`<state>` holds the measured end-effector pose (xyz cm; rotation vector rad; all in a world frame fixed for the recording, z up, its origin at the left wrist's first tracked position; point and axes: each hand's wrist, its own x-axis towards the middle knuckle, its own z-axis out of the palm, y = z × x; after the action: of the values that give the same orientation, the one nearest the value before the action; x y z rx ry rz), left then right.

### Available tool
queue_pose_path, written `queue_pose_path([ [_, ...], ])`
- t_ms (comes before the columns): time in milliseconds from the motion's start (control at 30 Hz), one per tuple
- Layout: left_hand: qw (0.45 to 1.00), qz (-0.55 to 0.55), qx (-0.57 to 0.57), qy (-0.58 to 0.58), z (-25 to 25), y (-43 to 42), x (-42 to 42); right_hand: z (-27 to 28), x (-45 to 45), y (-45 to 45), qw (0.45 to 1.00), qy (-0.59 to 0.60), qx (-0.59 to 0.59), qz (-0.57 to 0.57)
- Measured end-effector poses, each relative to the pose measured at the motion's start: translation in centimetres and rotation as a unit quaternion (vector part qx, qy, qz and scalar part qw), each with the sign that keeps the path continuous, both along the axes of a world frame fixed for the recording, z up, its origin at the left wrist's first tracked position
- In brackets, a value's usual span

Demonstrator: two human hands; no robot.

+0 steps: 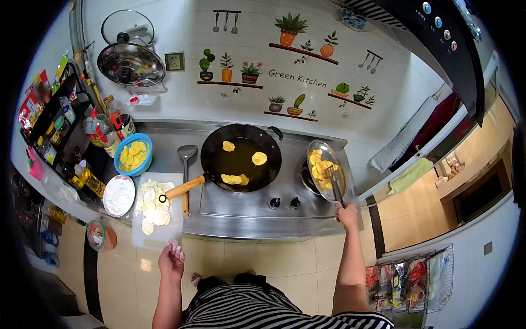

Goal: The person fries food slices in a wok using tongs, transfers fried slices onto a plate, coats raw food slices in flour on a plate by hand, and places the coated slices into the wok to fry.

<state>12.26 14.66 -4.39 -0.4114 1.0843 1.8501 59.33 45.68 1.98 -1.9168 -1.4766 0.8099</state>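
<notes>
My right hand (346,215) grips the handle of a slotted turner (332,176), its head over a plate (341,189) of golden fried slices (319,167) at the right of the stove. My left hand (172,256), palm up, hangs at the counter's front edge near a white cutting board (141,238). Its loosely curled fingers carry white powder and hold nothing. Floured slices (153,211) lie heaped on that board. In the black wok (211,145), several yellow slices (259,158) sit in oil; its wooden handle (185,188) points left over the board.
Left of the wok lie a long-handled spatula (187,153), a blue basket (143,165) of yellow slices and a bowl of white powder (119,196). Bottles (92,182) crowd the rack at far left. Two stove knobs (295,203) stand at the front. A range hood (466,60) overhangs the right.
</notes>
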Motion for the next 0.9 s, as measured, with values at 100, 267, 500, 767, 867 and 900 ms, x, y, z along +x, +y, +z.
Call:
queue_pose_path([
  [100, 0.999, -0.005, 0.042, -0.011, -0.6, -0.1, -0.2, 0.2, 1.0, 0.2, 0.998, 0.040, 0.005, -0.049],
  [267, 1.000, 0.008, 0.008, 0.001, 0.4, -0.4, 0.1, 1.0, 0.6, -0.5, 0.996, 0.047, 0.025, -0.068],
  [500, 1.000, 0.027, -0.007, -0.013, 0.4, -1.6, -0.7, 6.5, -10.0, -2.1, 0.983, 0.081, -0.046, 0.160],
  [767, 0.998, 0.058, 0.002, -0.020, 0.5, -3.7, -1.9, 7.4, -17.1, 3.2, 0.958, 0.058, -0.223, 0.170],
  [867, 0.997, 0.065, 0.023, -0.025, -0.3, -4.8, -2.3, 7.5, -19.0, 3.7, 0.958, 0.088, -0.221, 0.162],
  [900, 0.997, 0.070, 0.025, -0.027, -0.5, -5.1, -2.5, 7.3, -19.4, 3.8, 0.958, 0.085, -0.219, 0.166],
])
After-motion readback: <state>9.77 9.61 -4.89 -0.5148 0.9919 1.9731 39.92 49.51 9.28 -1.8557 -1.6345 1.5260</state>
